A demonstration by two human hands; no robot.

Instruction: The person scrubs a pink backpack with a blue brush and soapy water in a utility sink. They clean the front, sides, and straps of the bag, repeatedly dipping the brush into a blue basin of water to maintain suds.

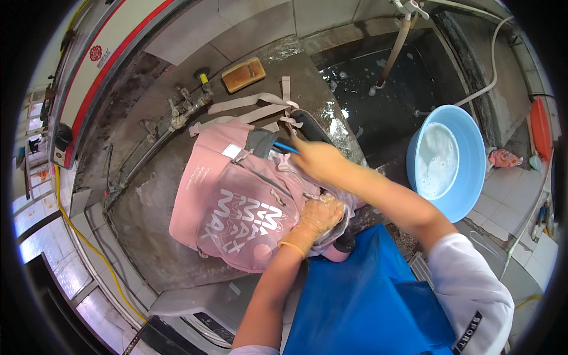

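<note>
A pink backpack [208, 195] lies on a wet concrete slab before me, with large white lettering on its front. My left hand [321, 215], a yellow-orange band around its wrist, is closed on the fabric at the backpack's right end. Farther up, my blurred right hand [317, 159] grips a slim blue handle [286, 147] against the bag's upper side; the working end of this tool cannot be made out. A pale buckle [284, 163] hangs beside that hand. Loose beige straps [248, 105] trail across the slab behind the bag.
At right stands a light-blue basin [477, 164] of sudsy water. A dark water-filled trough [386, 97] lies beyond, with a tap [410, 8] over it. A tan soap dish [243, 74] and metal pipework [182, 117] line the back. A blue apron [346, 301] covers my front.
</note>
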